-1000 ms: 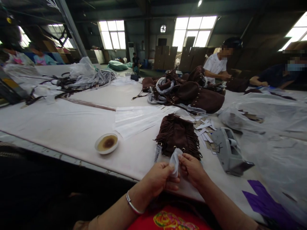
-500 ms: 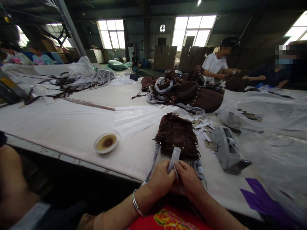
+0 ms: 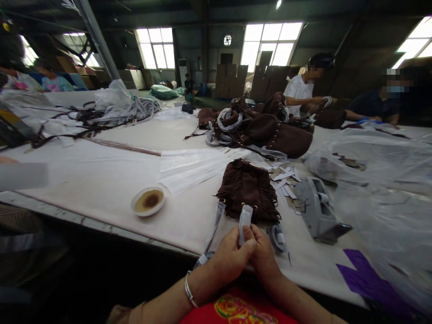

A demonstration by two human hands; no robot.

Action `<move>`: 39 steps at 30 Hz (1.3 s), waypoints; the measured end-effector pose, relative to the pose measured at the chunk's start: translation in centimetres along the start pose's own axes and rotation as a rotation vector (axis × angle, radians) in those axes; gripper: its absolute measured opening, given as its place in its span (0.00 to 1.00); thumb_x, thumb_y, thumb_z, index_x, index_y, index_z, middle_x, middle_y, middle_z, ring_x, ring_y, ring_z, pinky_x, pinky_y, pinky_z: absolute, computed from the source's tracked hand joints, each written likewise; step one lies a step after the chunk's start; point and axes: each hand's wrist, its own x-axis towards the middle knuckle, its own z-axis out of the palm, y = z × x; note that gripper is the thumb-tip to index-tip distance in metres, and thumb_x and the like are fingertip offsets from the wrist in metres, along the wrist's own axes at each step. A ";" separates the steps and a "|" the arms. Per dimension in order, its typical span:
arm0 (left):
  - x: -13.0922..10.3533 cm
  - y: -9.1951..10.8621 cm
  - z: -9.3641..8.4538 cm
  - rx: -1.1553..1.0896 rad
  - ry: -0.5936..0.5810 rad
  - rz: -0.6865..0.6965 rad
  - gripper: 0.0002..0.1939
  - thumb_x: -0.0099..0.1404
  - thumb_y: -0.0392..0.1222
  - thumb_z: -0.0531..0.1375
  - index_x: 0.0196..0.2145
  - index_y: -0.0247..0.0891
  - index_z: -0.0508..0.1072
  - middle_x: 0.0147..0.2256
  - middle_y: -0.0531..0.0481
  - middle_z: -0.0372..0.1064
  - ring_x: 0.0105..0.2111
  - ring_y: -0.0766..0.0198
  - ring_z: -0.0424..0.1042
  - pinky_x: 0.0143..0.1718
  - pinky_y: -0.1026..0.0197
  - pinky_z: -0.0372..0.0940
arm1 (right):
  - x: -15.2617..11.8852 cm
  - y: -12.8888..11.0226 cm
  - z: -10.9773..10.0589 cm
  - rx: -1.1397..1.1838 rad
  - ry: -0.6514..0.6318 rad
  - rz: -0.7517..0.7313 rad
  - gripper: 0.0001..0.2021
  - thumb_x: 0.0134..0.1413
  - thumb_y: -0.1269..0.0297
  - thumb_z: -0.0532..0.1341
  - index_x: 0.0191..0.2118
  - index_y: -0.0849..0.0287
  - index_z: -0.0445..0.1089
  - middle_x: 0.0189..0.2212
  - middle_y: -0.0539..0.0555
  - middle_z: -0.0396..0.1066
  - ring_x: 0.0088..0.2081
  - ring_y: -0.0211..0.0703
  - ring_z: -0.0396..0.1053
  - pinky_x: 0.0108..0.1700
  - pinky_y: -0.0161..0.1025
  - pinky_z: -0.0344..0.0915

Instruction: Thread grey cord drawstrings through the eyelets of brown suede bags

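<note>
A dark brown fringed bag (image 3: 249, 189) lies on the white table in front of me, its ringed edge toward me. Both hands meet just below it, around a strap wrapped in pale plastic (image 3: 245, 220) whose end stands up from them. My left hand (image 3: 233, 252), with a bracelet at the wrist, is closed on the strap's lower part. Pressed against it, my right hand (image 3: 261, 249) is closed on the same strap. A coiled wrapped strap (image 3: 277, 237) rests beside the right hand; another wrapped length runs down on the left.
A shallow dish (image 3: 147, 201) with brownish liquid stands left. Right are a grey tape dispenser (image 3: 319, 209), paper strips (image 3: 286, 186), purple pieces (image 3: 367, 279) and clear plastic (image 3: 388, 180). A pile of brown bags (image 3: 266, 128) lies behind; people work at the far side.
My hands have come closer together, the right now overlapping the left around the wrapped strap. At the far left, another person's arm has moved off and a blurred pale item shows over the table.
</note>
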 end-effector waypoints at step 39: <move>1.3 -2.1 0.7 -0.097 0.052 -0.243 0.27 0.61 0.66 0.52 0.34 0.36 0.70 0.29 0.45 0.74 0.26 0.57 0.75 0.28 0.57 0.73 | 0.8 -2.6 -23.6 0.042 0.639 0.160 0.17 0.36 0.53 0.69 0.31 0.61 0.72 0.23 0.49 0.70 0.22 0.35 0.64 0.21 0.31 0.54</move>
